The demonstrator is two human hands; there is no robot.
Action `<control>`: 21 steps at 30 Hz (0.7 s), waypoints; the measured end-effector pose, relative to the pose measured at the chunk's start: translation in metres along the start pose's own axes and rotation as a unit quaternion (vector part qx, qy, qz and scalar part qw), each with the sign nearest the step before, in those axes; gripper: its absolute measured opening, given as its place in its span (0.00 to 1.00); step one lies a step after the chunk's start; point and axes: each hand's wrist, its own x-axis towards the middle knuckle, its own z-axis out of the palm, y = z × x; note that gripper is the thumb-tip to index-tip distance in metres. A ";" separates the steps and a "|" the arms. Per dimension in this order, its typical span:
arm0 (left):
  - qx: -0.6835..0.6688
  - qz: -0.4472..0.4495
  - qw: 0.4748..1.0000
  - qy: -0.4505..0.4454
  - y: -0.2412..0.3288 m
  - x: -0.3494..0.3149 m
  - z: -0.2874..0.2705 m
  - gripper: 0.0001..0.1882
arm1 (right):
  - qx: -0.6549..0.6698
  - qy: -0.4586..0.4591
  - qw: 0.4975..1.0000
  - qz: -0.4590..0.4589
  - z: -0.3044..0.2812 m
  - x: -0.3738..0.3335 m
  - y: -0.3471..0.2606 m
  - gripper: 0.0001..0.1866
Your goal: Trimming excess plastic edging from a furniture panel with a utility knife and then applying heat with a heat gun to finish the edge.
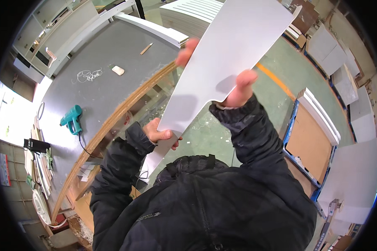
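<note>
A long white panel (230,50) with a curved cut-out in its near right edge slants up and away in front of me, clear of the workbench. Near its lower end, my left hand (158,131) is closed around the panel, thumb on the face. My right hand (240,88) grips it from behind: the thumb shows at the right edge, and blurred fingertips come round the left edge. The palm is hidden by the panel.
On the grey workbench (125,37) at left lie a teal heat gun (72,119), a pencil (146,48), a small whitish block (118,70) and tangled white strips (88,75). A blue-framed cart (310,142) with a brown board stands at right. White panels (190,12) are stacked behind.
</note>
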 end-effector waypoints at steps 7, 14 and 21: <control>0.046 0.015 0.999 -0.024 0.011 0.005 0.008 0.36 | -0.074 0.019 0.997 0.030 0.010 0.000 -0.016 0.56; 0.080 0.017 0.996 -0.024 0.014 -0.003 0.013 0.39 | -0.006 0.006 0.999 0.041 0.004 -0.020 -0.006 0.68; 0.053 0.008 0.995 -0.082 0.010 -0.002 0.017 0.38 | 0.050 -0.021 0.991 0.119 0.013 -0.044 -0.002 0.68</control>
